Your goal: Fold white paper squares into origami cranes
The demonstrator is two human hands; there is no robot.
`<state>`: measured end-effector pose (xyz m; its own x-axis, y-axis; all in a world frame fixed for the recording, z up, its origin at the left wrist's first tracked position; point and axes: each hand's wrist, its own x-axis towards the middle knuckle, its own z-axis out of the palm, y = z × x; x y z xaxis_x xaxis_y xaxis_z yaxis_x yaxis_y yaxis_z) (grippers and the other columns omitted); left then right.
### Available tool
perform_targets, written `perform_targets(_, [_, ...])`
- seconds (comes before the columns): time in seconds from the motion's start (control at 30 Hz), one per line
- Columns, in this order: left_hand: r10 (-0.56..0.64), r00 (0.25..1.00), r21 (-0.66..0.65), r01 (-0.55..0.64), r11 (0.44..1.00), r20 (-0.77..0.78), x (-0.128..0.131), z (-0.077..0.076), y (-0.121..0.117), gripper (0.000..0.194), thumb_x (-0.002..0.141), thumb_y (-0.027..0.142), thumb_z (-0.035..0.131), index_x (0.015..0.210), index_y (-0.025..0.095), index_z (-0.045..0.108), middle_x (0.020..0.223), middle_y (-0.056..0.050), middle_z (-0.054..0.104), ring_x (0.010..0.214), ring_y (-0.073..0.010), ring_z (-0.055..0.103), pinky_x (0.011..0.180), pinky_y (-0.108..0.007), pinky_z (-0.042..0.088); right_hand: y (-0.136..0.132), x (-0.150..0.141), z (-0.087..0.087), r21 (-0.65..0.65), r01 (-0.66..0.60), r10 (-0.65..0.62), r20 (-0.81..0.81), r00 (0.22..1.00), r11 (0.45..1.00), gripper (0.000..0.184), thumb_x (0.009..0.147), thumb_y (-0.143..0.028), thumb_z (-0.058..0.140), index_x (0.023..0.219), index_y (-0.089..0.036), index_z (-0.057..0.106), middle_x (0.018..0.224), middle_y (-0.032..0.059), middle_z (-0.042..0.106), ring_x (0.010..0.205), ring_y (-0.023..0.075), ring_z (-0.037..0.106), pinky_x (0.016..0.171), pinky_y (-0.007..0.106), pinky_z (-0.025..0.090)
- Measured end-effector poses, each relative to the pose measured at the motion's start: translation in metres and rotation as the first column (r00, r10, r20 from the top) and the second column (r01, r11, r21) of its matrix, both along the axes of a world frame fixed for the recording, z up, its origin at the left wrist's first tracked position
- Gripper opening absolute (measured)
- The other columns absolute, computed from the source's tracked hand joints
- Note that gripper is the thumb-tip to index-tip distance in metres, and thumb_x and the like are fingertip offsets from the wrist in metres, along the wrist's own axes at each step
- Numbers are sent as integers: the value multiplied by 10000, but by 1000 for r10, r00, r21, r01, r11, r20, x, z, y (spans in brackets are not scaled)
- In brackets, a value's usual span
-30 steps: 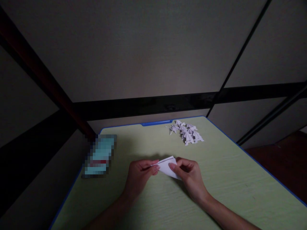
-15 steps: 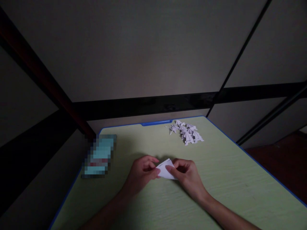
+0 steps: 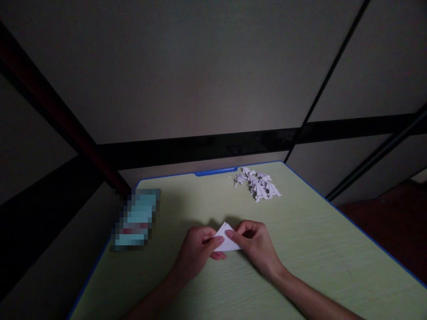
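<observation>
Between my two hands is a small folded piece of white paper (image 3: 227, 243), roughly triangular, its point facing away from me. My left hand (image 3: 196, 249) pinches its left side, thumb on top and fingers curled beneath. On the right side, my right hand (image 3: 255, 242) grips it with the thumb pressed on the upper face. The fingers behind the paper are partly hidden. Farther back on the table lies a cluster of folded white paper figures (image 3: 260, 189), several of them overlapping.
A pale green table (image 3: 187, 204) with a blue edge lies under my hands. At its left side is a blurred-out teal flat object (image 3: 140, 215). A blue strip (image 3: 216, 171) sits at the far edge, close to a panelled wall (image 3: 200, 80).
My left hand has closed its fingers onto the paper, with some now beneath it. The paper has turned slightly and shifted left, and its point shows separate layers.
</observation>
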<state>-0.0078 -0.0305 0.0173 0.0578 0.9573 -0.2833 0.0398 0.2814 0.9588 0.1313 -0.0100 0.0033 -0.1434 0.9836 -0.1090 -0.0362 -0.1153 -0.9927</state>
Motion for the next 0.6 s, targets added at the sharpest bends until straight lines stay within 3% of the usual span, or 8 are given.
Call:
perform_targets(0.23, [70, 997, 19, -71, 997, 36, -2, 1, 0, 160, 607, 257, 604, 574, 100, 605, 531, -7, 632, 518, -166, 622, 499, -229, 487, 1, 0, 2, -73, -95, 75, -237, 969, 993, 376, 491, -231, 716, 702, -176, 410, 459, -82, 533, 385, 47, 399, 400, 155, 254])
perform_targets(0.6, [95, 991, 10, -96, 995, 100, 1, -4, -1, 161, 590, 256, 631, 625, 99, 638, 595, -12, 662, 564, -173, 620, 558, -252, 501, 2, 0, 3, -7, 42, -42, -177, 983, 999, 382, 476, -176, 725, 692, -172, 410, 415, -102, 510, 340, 36, 395, 354, 136, 263])
